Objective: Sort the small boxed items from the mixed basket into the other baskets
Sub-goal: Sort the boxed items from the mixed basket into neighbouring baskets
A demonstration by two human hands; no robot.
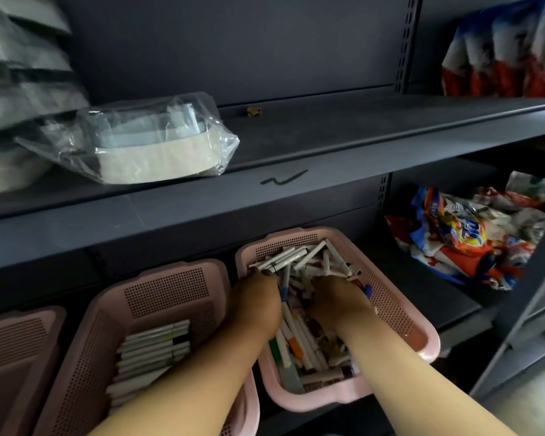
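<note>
Both hands are inside the pink mixed basket (394, 313).

- Left hand (257, 298): palm down on the loose markers (296, 338), fingers bent into the pile. Whether it grips anything cannot be told.
- Right hand (339, 302): just beside the left hand, fingers buried among the markers. Its grip also cannot be told.
- Left of the left hand: a second pink basket (167, 291), holding a neat row of markers (153, 347).
- Farther left: a third pink basket (16, 341).
- Above the hands: a grey shelf (328, 130) carrying a plastic-wrapped package (158, 143).
- Right of the right hand: colourful packets (466, 243).
</note>
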